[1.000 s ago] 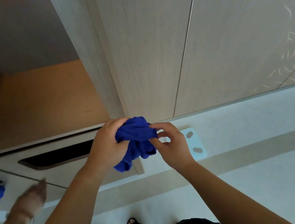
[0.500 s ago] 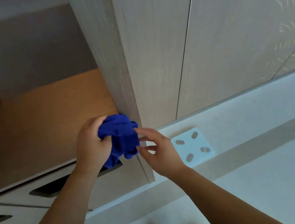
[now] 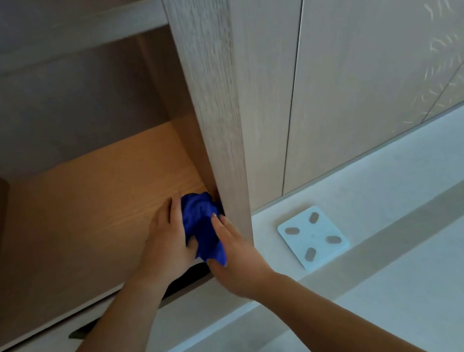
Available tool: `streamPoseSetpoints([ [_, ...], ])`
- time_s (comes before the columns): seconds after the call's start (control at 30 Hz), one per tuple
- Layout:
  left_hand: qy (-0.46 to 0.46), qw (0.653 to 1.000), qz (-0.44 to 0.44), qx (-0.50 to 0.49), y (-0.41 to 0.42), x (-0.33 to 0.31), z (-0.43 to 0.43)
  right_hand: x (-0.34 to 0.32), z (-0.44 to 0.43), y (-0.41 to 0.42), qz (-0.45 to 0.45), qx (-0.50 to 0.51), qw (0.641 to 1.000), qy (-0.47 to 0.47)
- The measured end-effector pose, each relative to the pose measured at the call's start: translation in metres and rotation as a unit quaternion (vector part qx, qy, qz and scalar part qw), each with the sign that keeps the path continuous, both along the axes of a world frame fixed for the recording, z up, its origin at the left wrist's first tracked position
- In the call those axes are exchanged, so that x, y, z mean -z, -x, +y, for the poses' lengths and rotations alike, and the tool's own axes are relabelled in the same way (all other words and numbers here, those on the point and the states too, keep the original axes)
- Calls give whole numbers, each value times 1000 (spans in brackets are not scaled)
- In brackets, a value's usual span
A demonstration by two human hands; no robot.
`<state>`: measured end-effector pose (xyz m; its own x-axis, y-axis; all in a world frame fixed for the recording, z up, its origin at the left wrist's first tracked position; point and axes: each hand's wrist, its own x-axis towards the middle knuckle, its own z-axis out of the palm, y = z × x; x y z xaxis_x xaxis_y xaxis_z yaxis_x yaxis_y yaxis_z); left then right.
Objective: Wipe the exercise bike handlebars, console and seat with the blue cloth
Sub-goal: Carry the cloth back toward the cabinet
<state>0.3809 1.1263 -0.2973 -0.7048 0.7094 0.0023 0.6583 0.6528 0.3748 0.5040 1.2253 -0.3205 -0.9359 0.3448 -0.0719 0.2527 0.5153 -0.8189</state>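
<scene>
Head: left hand [image 3: 168, 241], right hand [image 3: 236, 256] holding blue cloth [image 3: 200, 221].

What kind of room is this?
Probably a home bedroom or dressing area, not certain: a built-in wooden wardrobe with an open shelf, drawers with recessed handles below it, and a white bathroom scale on the pale floor.

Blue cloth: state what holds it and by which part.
Both: left hand grips the bunched blue cloth at its left side; right hand pinches its lower end.
</scene>
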Motion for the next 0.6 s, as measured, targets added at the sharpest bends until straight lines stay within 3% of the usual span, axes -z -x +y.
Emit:
streamPoseSetpoints([
  [0.27,-7,999,31,26,-5,-10,-9,-7,-6,-9,-5,10,1000,-22],
  [0.6,-38,996,72,34,-32,-26,-30,-19,-11,-30,62,30,995,-65],
])
